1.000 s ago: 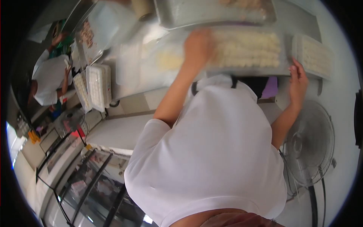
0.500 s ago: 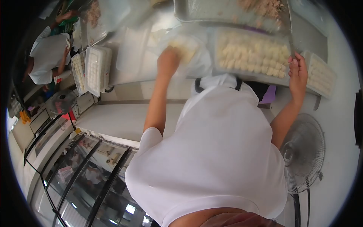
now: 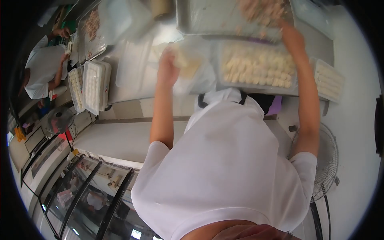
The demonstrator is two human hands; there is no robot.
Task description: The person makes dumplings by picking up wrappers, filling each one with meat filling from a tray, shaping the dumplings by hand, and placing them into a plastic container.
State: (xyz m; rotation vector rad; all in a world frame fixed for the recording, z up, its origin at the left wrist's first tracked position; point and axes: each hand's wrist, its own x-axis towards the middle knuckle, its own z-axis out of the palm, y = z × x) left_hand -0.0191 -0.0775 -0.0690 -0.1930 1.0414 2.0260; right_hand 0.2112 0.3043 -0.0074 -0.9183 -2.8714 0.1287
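Observation:
A thin pale wrapper (image 3: 181,60) hangs from my left hand (image 3: 169,68), whose fingers are pinched on its edge. Below it, more yellowish wrappers (image 3: 193,69) lie on a clear plastic sheet (image 3: 204,80). My right hand (image 3: 293,38) reaches to the edge of a metal tray (image 3: 212,20) with pinkish filling (image 3: 262,12) in it; its fingers are blurred, and what they hold cannot be made out. Between my arms stands a plastic container (image 3: 219,66) with rows of pale dumplings (image 3: 258,72).
A second container of dumplings (image 3: 328,82) is at the right, above a standing fan (image 3: 326,160). Stacked containers (image 3: 93,86) stand at the left. Beyond them a co-worker (image 3: 46,68) works near another tray of filling (image 3: 93,26). A brown roll (image 3: 161,8) is at the top.
My left hand has gone from the dumpling container to the wrapper pile and lifted a wrapper. My right hand has left the container's right edge and moved up to the filling tray.

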